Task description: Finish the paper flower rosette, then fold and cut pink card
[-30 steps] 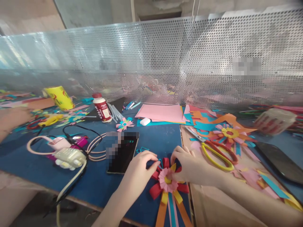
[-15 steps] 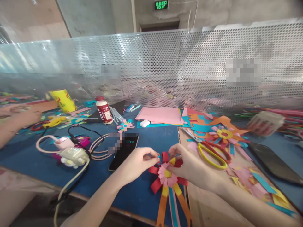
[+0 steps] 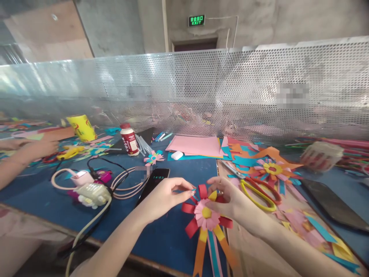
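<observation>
A paper flower [image 3: 202,221] with pink inner petals, a yellow centre, red looped outer petals and hanging orange, blue and pink strips is in front of me. My right hand [image 3: 227,196] grips its upper right side, thumb near the pink petals and fingers behind a yellow petal. Left of the flower's top, my left hand [image 3: 170,194] is closed in a pinch on a small blue paper piece [image 3: 194,192]. Whether that piece touches the flower is unclear. Scissors [image 3: 256,190] with yellow and red handles lie right of my right hand.
A phone [image 3: 155,181] lies beyond my left forearm, another phone [image 3: 336,204] at right. Cables and a power adapter [image 3: 93,194] sit left. Behind are a bottle [image 3: 129,140], pink paper sheets [image 3: 193,144] and a finished flower [image 3: 272,168]. Another person's hand [image 3: 40,150] is far left.
The view has tilted slightly upward. My right thumb has shifted off the yellow centre, which shows more fully. My left hand keeps its pinch beside the flower.
</observation>
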A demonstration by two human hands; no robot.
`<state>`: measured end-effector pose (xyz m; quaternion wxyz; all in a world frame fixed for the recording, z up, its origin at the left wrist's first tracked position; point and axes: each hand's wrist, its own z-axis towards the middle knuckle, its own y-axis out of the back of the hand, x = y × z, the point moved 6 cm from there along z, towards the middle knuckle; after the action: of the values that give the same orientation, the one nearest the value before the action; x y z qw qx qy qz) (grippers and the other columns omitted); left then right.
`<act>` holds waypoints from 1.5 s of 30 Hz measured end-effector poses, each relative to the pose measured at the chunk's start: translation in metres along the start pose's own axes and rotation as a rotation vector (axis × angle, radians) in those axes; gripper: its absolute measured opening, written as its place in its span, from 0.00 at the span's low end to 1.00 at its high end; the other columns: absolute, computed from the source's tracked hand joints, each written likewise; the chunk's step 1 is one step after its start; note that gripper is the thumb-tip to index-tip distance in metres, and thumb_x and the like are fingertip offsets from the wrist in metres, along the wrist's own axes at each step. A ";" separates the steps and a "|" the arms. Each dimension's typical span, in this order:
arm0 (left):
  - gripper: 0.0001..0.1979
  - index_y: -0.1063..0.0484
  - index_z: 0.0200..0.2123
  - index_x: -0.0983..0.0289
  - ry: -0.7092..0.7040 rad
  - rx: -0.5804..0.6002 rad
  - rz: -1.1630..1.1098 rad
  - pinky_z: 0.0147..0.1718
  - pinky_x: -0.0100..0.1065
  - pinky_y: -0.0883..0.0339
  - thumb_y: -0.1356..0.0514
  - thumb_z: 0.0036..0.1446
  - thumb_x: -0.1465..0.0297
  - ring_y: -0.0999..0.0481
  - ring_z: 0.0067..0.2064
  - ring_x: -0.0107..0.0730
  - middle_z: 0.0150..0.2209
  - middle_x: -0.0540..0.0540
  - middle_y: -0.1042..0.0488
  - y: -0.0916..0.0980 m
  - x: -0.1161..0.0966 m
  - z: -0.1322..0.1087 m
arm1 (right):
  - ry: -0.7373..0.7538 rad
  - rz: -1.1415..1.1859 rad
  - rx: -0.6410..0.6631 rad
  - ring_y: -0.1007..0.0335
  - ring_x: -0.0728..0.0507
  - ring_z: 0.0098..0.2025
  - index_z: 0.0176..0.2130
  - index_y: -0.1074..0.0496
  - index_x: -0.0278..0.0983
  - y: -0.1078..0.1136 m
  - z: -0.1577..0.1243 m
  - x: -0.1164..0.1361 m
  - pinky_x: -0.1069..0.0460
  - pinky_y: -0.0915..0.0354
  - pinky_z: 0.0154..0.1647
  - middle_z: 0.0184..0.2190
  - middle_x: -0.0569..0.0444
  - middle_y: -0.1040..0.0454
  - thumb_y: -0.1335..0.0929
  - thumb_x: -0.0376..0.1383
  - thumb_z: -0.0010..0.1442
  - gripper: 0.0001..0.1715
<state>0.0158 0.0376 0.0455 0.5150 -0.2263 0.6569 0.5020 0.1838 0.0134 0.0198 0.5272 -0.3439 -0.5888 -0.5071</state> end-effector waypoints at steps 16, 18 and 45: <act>0.06 0.27 0.34 0.61 -0.134 0.034 0.013 0.46 0.35 0.33 0.42 0.52 0.72 0.27 0.45 0.33 0.45 0.53 0.27 0.002 -0.025 -0.005 | 0.050 0.103 -0.050 0.32 0.50 0.32 0.48 0.44 0.43 0.000 -0.006 0.003 0.54 0.34 0.32 0.35 0.57 0.34 0.31 0.42 0.55 0.25; 0.05 0.26 0.33 0.61 -0.148 0.019 0.051 0.45 0.35 0.33 0.42 0.52 0.71 0.27 0.45 0.33 0.46 0.53 0.27 0.003 -0.026 -0.003 | 0.062 0.077 -0.056 0.33 0.49 0.33 0.49 0.44 0.43 0.001 -0.007 0.003 0.53 0.33 0.33 0.34 0.57 0.34 0.31 0.42 0.55 0.25; 0.07 0.27 0.32 0.62 -0.171 0.068 0.316 0.40 0.31 0.37 0.39 0.51 0.65 0.28 0.39 0.30 0.39 0.49 0.26 -0.006 -0.035 0.008 | 0.049 0.095 -0.074 0.32 0.49 0.34 0.47 0.40 0.41 0.000 -0.008 0.005 0.54 0.34 0.31 0.37 0.55 0.33 0.30 0.41 0.53 0.24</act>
<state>0.0374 0.0346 0.0750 0.4910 -0.0592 0.6549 0.5714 0.1846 0.0051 0.0245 0.5521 -0.3778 -0.5396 -0.5112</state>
